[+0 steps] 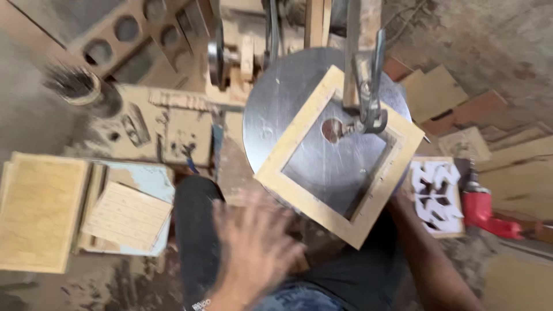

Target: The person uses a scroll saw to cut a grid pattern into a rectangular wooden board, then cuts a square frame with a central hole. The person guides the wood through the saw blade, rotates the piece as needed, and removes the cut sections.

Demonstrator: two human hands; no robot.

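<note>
A square wooden frame (340, 155) lay on the round metal surface (276, 98). The left hand (253, 247) hovered blurred, fingers spread; the right hand's state could not be told. Sawdust covered the floor (489, 34).

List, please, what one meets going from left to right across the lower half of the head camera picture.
Stack of wooden boards → loose lined panel → blurred left hand → square wooden frame on the round metal table → cut-out fretwork panel → red power drill.

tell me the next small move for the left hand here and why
Probably bring the left hand onto the wooden frame's near edge: it is blurred and off the frame, which lies tilted on the round metal table, with only the right hand at its corner.
</note>
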